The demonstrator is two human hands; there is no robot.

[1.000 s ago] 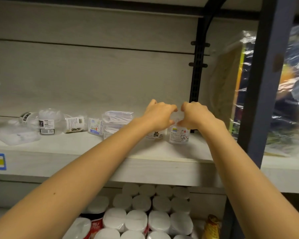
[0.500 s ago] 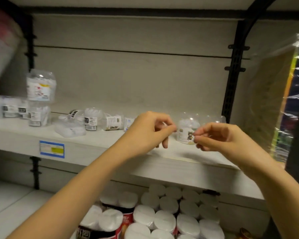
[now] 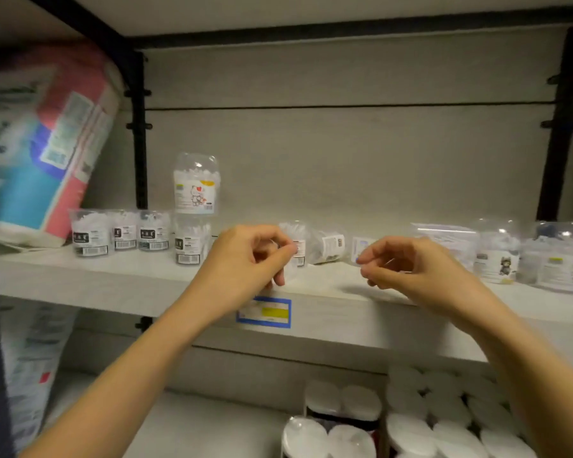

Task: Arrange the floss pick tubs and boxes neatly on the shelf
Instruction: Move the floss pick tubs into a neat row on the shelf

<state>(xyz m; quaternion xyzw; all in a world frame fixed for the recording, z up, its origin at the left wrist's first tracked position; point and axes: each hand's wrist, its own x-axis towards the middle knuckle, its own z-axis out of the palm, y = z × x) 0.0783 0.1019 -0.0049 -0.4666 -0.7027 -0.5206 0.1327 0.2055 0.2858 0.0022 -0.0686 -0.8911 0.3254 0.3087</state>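
Three clear floss pick tubs [image 3: 90, 233] stand in a row at the left of the shelf [image 3: 113, 279]. Beside them a fourth tub [image 3: 192, 244] carries a cartoon-label tub [image 3: 196, 185] on top. In the middle two tubs [image 3: 328, 247] lie on their sides, next to a small box [image 3: 361, 245] and a flat clear box [image 3: 444, 236]. Two more tubs [image 3: 498, 256] stand upright at the right. My left hand [image 3: 252, 256] and my right hand [image 3: 407, 267] hover in front of the shelf's middle, fingers curled with thumb against fingertips, and nothing shows in either.
A big tissue pack [image 3: 40, 137] leans at the far left behind a black upright [image 3: 140, 127]. A blue price label [image 3: 264, 312] sits on the shelf's front edge. Several white-lidded jars [image 3: 411, 431] fill the lower shelf at the right.
My hands have come off the two tubs at the right end and drawn back and apart. The view has swung left, bringing the left row of tubs into sight.
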